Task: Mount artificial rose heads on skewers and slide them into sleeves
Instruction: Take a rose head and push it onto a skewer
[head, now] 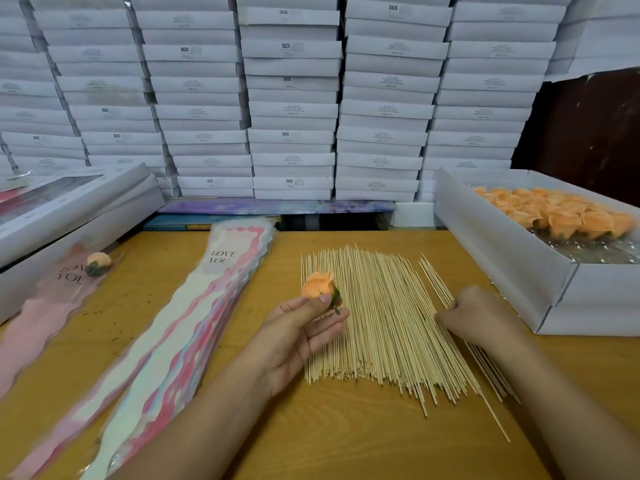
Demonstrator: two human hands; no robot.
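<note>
My left hand (298,336) is palm up over the left edge of the skewer pile and pinches an orange rose head (317,285) with a green base between thumb and fingers. A wide spread of bamboo skewers (381,317) lies on the wooden table. My right hand (478,317) rests knuckles up on the pile's right side, fingers curled down onto the skewers; I cannot see whether it holds one. A stack of pink and white "LOVE YOU" sleeves (194,317) lies to the left. One finished rose in a sleeve (79,275) lies at far left.
A white box (512,258) at the right holds several orange rose heads (561,213). White boxes (69,216) sit at the left, partly over the table. A wall of stacked white boxes (291,98) fills the back. Bare wooden tabletop (346,438) lies in front.
</note>
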